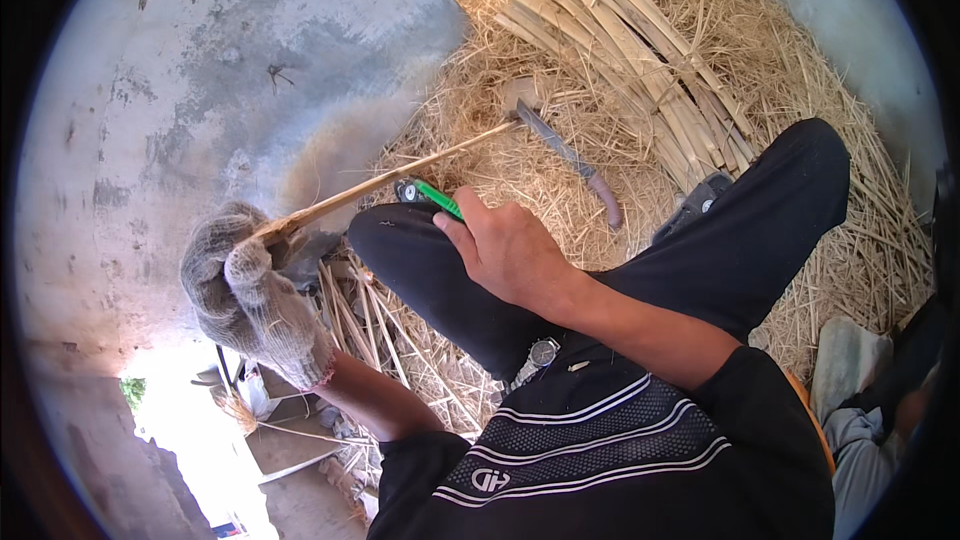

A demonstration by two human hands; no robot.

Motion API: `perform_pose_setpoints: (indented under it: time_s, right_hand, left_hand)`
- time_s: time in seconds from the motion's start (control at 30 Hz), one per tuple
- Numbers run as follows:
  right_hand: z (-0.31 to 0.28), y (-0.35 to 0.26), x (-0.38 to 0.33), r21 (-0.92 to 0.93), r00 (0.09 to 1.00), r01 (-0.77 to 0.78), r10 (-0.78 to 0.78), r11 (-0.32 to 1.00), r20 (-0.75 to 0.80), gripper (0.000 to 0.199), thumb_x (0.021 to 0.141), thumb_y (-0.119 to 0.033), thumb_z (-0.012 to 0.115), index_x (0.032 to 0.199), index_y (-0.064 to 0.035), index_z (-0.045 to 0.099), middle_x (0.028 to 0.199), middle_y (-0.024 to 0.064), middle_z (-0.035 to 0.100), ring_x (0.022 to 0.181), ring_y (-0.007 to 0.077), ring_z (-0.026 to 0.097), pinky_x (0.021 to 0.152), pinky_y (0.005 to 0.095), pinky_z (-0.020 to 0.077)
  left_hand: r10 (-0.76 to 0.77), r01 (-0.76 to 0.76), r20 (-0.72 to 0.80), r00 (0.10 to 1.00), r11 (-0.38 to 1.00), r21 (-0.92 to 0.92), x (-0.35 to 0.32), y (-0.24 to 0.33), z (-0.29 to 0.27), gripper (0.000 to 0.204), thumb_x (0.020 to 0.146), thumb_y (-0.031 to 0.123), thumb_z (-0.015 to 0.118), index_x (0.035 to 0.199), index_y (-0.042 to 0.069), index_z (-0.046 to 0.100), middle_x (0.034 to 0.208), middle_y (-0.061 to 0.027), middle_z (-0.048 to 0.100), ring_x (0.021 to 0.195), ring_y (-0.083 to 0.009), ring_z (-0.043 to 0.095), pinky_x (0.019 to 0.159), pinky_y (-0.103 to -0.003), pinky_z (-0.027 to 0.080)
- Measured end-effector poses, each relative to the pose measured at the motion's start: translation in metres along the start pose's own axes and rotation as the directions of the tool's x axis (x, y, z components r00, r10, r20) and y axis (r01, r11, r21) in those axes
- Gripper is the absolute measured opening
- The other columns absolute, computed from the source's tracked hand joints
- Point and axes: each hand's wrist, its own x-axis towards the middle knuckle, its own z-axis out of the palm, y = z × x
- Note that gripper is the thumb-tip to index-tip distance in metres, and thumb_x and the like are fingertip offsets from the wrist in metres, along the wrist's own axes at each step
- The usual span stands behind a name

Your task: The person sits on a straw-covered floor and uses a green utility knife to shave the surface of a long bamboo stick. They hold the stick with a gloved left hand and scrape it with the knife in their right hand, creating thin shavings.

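My left hand, in a grey-white knitted glove, is closed around the thick end of a long bamboo strip. The strip slants up and right, its far end at the straw-covered ground by a large knife. My bare right hand grips a slim green-handled tool over my bent knee. Its tip points toward the strip, but a blade cannot be made out. Beyond my legs lies the large knife, with a grey blade and brownish handle. A metal wristwatch shows at my lap.
A bundle of split bamboo strips lies on the shavings at the far right. More strips are beside my left forearm. A stained plaster wall stands at the left. Grey cloth and part of another person are at the right edge.
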Motion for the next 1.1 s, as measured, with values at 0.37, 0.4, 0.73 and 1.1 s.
perform_pose_setpoints:
  time_s: [0.37,0.4,0.73,1.1]
  right_hand:
    - [0.038,0.056,0.029,-0.105,0.996,-0.09,0.087,0.99,-0.036,0.029,0.098,-0.026,0.051,0.105,0.0023,0.052,0.079,0.0307,0.063,0.071,0.0435,0.066,0.062,0.0495,0.0543]
    - [0.051,0.109,0.036,-0.139,0.986,-0.159,0.15,0.977,-0.075,0.029,0.098,-0.026,0.05,0.105,0.0024,0.052,0.08,0.031,0.063,0.072,0.0435,0.066,0.062,0.0498,0.0543]
    - [0.02,0.059,0.019,-0.143,0.958,-0.252,0.268,0.957,0.1,0.035,0.098,-0.027,0.049,0.107,0.0059,0.052,0.084,0.0316,0.063,0.085,0.0486,0.064,0.077,0.054,0.0514]
    - [0.021,0.029,0.031,0.138,0.978,-0.193,0.202,0.971,-0.055,0.024,0.099,-0.022,0.049,0.105,0.001,0.046,0.062,0.028,0.058,0.061,0.0476,0.062,0.054,0.0524,0.0498]
  left_hand:
    - [-0.086,0.091,-0.126,0.988,0.995,0.036,0.005,0.012,0.022,0.021,0.091,0.016,0.066,0.098,-0.003,0.059,0.092,-0.0139,0.064,0.07,-0.0176,0.064,0.056,-0.026,0.059]
    - [-0.09,0.092,-0.094,0.992,0.995,0.024,0.005,0.014,0.027,0.021,0.092,0.016,0.065,0.098,-0.003,0.059,0.092,-0.0142,0.064,0.069,-0.0179,0.065,0.055,-0.027,0.06]
    - [-0.038,0.115,-0.284,0.958,0.959,0.259,0.011,0.008,0.032,0.023,0.095,0.019,0.061,0.092,-0.004,0.06,0.083,-0.0108,0.064,0.06,-0.014,0.065,0.049,-0.023,0.057]
    - [0.012,0.153,-0.488,0.873,0.943,0.296,0.009,0.013,0.051,0.023,0.089,0.017,0.069,0.083,-0.002,0.059,0.067,-0.011,0.063,0.049,-0.0109,0.059,0.035,-0.016,0.043]
